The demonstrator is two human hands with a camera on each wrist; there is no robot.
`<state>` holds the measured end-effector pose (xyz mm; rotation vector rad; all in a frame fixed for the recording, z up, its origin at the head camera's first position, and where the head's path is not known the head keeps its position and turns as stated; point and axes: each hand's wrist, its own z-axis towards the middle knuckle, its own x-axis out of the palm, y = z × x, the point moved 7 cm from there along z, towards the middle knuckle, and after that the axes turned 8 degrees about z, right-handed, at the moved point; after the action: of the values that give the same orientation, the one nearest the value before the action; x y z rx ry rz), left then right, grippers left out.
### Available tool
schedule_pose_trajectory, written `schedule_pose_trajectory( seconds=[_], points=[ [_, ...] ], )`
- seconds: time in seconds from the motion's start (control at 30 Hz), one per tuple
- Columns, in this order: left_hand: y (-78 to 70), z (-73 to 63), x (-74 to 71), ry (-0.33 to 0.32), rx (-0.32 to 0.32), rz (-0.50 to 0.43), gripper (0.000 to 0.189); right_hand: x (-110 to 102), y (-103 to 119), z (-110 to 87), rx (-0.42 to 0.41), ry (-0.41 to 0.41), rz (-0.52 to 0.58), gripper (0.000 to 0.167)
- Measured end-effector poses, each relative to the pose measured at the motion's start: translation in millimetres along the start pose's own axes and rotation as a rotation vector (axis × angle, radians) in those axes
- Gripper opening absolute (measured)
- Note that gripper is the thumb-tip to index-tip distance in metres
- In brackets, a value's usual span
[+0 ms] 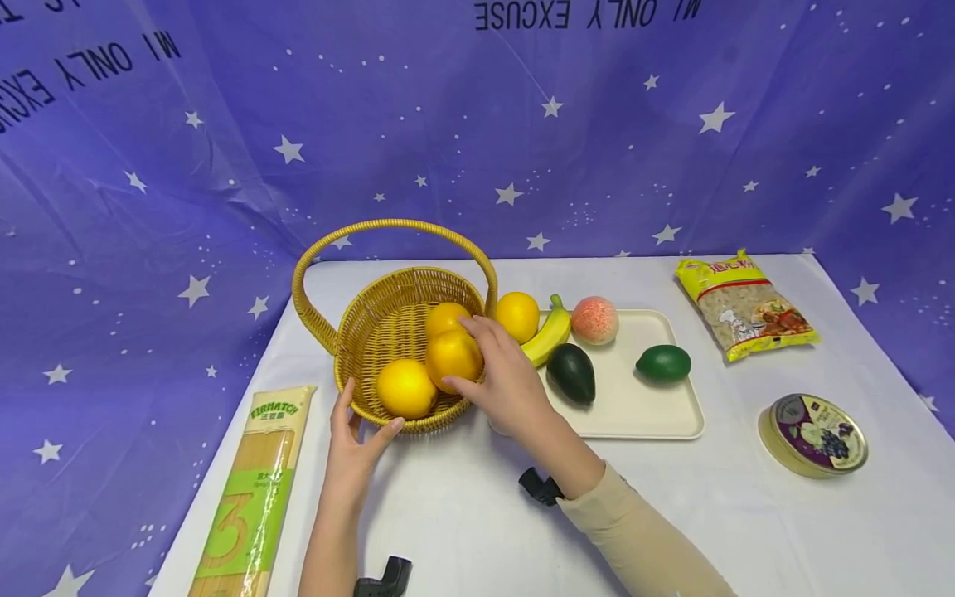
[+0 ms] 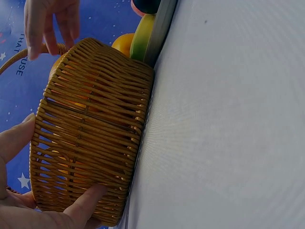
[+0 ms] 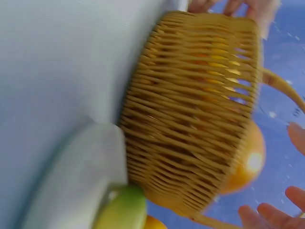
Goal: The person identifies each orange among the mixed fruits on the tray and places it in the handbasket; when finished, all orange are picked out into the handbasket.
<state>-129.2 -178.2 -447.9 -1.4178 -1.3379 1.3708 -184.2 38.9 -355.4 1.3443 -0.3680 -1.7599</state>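
Golden-brown woven wicker, the round basket (image 1: 388, 332) has the person's left hand (image 1: 356, 444) spread against its near side; the right hand (image 1: 507, 377), fingers loosely parted, is beside the uppermost glossy round orange (image 1: 453, 358), inside. I'd brace the basket and guide that fruit gently, lest it roll out.

A creased purple-blue backdrop cloth (image 1: 462, 141) faces me, filling the upper part of the frame and running down its left and right sides, printed with white stars (image 1: 509, 195) and dots. I see black lettering (image 1: 589, 14) upside down at top centre. Below, a white tabletop (image 1: 462, 514) reaches the bottom edge.
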Motion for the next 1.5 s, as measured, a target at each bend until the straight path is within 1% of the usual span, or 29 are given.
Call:
schedule_pose_trajectory(
  seconds=[0.13, 0.2, 0.3, 0.37, 0.53, 0.7, 0.9, 1.07, 1.3, 1.5],
  points=[
    [-0.4, 0.2, -0.1, 0.004, 0.003, 0.001, 0.098, -26, 4, 3.4, -0.028, -0.074, 0.069, 0.074],
    [-0.9, 0.4, 0.0, 0.004, 0.005, 0.002, 0.098, -40, -2, 7.4, -0.014, -0.119, 0.114, 0.072],
    [-1.7, 0.7, -0.1, 0.004, 0.008, 0.002, 0.098, -58, -18, 15.2, 0.060, -0.166, 0.186, 0.072],
    [-2.0, 0.6, -0.3, 0.004, 0.008, 0.000, 0.098, -67, -33, 20.7, 0.120, -0.186, 0.205, 0.074],
    [-2.2, -0.4, -0.9, 0.005, 0.003, 0.006, 0.098, -75, -68, 29.3, 0.245, -0.187, 0.181, 0.081],
    [-1.6, -0.4, -1.0, 0.007, 0.002, 0.002, 0.098, -72, -86, 34.4, 0.305, -0.163, 0.149, 0.083],
    [0.0, 1.3, -0.7, 0.007, 0.004, -0.011, 0.098, -60, -101, 43.8, 0.352, -0.108, 0.134, 0.084],
    [-0.6, 1.4, 0.2, 0.003, 0.007, -0.010, 0.098, -50, -110, 49.9, 0.397, -0.053, 0.097, 0.084],
    [-1.3, 1.3, 0.1, -0.006, 0.003, -0.001, 0.098, -31, -124, 57.2, 0.437, 0.047, 0.019, 0.087],
    [-1.0, -0.4, -0.3, 0.000, 0.004, -0.008, 0.098, -19, -130, 60.3, 0.445, 0.101, -0.035, 0.088]
  ],
)
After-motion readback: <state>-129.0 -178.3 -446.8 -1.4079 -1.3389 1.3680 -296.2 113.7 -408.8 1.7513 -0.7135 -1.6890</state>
